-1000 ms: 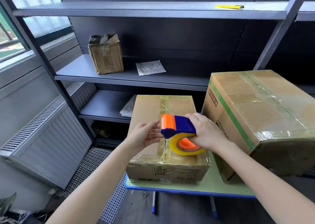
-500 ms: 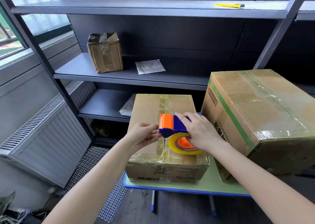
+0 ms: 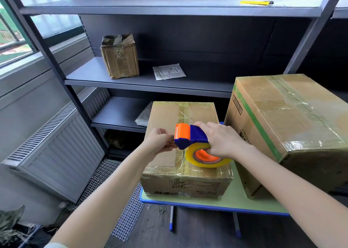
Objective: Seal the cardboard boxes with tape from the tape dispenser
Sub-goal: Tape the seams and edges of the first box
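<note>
Right hand (image 3: 222,140) grips the one tape dispenser (image 3: 190,136); left hand (image 3: 160,142) pinches at its orange front. Three boxes: the middle box (image 3: 169,115) beneath both hands, the big box (image 3: 291,119) right of them, the small box (image 3: 120,59) on the shelf (image 3: 90,76) beyond.

Left forearm (image 3: 113,187): bare, enters from the lower left and extends up and to the right. Right forearm (image 3: 291,181): bare, enters from the lower right and extends up and to the left. Left grip (image 3: 159,141): fingers curled, thumb and forefinger pinched at the front edge of the tape dispenser (image 3: 188,136). Right grip (image 3: 220,140): back of the hand up, fingers wrapped round the tape dispenser body. The two grips are near each other but not touching.
</note>
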`<state>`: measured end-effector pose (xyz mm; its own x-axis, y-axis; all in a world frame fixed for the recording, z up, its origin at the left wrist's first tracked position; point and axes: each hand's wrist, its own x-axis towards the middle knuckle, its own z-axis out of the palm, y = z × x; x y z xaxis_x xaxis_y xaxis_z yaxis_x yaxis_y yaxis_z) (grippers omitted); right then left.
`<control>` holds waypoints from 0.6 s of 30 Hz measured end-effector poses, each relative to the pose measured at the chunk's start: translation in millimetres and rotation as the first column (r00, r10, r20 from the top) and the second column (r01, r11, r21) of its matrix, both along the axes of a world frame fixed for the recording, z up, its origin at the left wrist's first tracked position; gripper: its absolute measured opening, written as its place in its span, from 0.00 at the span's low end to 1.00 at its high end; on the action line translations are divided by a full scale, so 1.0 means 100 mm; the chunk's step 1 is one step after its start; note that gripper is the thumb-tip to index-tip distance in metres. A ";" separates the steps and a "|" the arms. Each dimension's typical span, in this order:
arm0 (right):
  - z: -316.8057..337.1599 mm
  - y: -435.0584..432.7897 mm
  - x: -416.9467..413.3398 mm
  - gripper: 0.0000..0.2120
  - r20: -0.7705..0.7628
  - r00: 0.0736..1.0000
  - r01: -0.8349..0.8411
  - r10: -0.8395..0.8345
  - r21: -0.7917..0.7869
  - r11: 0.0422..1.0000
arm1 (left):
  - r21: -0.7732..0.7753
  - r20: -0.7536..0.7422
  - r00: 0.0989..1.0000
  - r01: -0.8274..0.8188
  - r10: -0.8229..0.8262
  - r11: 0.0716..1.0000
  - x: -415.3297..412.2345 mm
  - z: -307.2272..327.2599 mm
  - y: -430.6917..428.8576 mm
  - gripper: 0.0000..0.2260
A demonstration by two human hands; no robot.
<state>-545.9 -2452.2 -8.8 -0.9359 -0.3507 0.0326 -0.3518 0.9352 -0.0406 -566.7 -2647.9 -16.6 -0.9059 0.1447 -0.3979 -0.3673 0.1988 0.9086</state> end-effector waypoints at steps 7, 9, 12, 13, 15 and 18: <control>0.00 -0.06 0.10 0.41 -0.043 0.999 -0.019 0.022 0.056 0.998 | -0.022 -0.021 1.000 0.010 -0.011 1.000 0.02 0.09 -0.17 0.09; 0.02 -0.12 0.12 0.40 -0.049 0.998 -0.046 0.048 0.050 0.998 | -0.030 -0.014 1.000 0.002 -0.003 1.000 0.05 0.10 -0.28 0.08; 0.05 -0.23 0.15 0.40 -0.042 0.996 -0.079 0.079 0.002 0.997 | -0.031 -0.001 0.999 -0.043 0.043 0.999 0.10 0.06 -0.46 0.08; 0.06 -0.25 0.15 0.39 -0.039 0.995 -0.090 0.090 0.004 0.996 | -0.017 0.008 0.998 -0.062 0.062 0.998 0.12 0.05 -0.53 0.08; 0.06 -0.28 0.18 0.39 -0.024 0.994 -0.110 0.110 0.026 0.994 | 0.011 0.031 0.995 -0.098 0.098 0.995 0.17 0.02 -0.67 0.08; 0.05 -0.32 0.26 0.39 0.023 0.991 -0.130 0.129 0.023 0.991 | 0.034 0.088 0.988 -0.127 0.124 0.991 0.29 -0.06 -0.82 0.08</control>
<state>-519.9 -2484.3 -3.5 -0.8830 -0.4694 0.0035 -0.4693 0.8826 -0.0274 -537.9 -2730.4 -22.5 -0.8808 0.0489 -0.4710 -0.4639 0.1106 0.8790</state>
